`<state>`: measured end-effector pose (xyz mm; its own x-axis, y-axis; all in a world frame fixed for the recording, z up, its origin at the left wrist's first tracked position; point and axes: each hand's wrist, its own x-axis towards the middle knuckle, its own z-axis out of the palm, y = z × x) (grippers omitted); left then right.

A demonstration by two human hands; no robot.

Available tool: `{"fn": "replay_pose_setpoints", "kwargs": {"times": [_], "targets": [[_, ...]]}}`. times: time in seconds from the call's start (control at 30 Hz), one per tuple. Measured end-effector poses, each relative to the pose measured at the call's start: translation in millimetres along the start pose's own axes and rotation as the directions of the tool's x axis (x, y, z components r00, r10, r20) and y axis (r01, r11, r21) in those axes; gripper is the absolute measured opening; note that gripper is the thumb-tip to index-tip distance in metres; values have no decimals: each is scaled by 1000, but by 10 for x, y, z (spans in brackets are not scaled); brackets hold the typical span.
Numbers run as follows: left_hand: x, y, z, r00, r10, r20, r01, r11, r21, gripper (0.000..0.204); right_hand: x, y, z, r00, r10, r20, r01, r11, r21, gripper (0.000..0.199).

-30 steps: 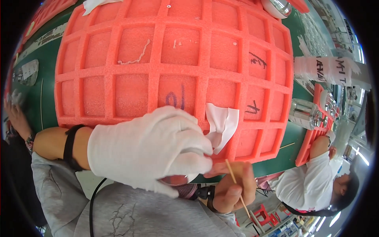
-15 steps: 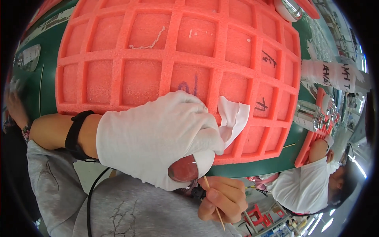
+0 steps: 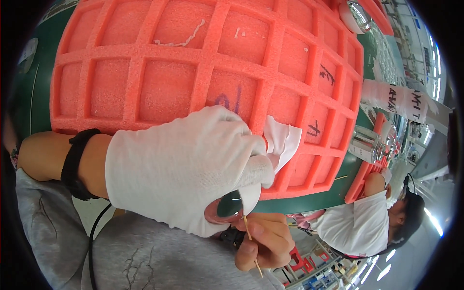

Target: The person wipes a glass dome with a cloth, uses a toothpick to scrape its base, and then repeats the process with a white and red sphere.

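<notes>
**Gloved hand pinches a small round piece while the bare hand works a thin stick**

The left hand (image 3: 188, 171), in a white cloth glove, is curled closed with its fingertips gathered low at the front edge of the counter (image 3: 309, 200). Between thumb and fingers it pinches a small round piece (image 3: 228, 204), pink at the rim with a dark, glossy face turned toward the camera. A white cloth (image 3: 281, 142) is tucked under the same fingers and sticks out to the right, lying against the foam tray. A black wristband (image 3: 75, 164) sits on the bare forearm just behind the glove cuff.

Just below, the right hand (image 3: 263, 241) is bare and closed around a thin wooden stick (image 3: 251, 241), gripping it between thumb and fingers. The stick runs upward to the lower edge of the round piece and its other end pokes out beneath the hand. A small black part (image 3: 232, 237) sits against this hand on its left side; what it is cannot be told.

Behind both hands, an orange-red foam tray (image 3: 169, 87) with a grid of square pockets fills most of the view and rests on the green counter. Some pockets carry dark pen marks. A grey sleeve (image 3: 58, 241) covers the lower left. At the right, another person in a white shirt (image 3: 357, 227) bends over beside the counter.
</notes>
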<state>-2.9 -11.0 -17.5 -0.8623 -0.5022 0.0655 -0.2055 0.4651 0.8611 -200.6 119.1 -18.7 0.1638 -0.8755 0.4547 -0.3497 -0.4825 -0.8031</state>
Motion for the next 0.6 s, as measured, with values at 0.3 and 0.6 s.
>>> {"fn": "replay_pose_setpoints", "kwargs": {"times": [0.3,0.6], "targets": [[-5,25,26,1000,-3,17,2,1000,25,47,48,-56,35,999,34,29,-32,998,-58,27],[-34,67,85,999,-50,-20,50,998,25,38,65,-33,140,999,-33,-27,26,976,-216,22]]}}
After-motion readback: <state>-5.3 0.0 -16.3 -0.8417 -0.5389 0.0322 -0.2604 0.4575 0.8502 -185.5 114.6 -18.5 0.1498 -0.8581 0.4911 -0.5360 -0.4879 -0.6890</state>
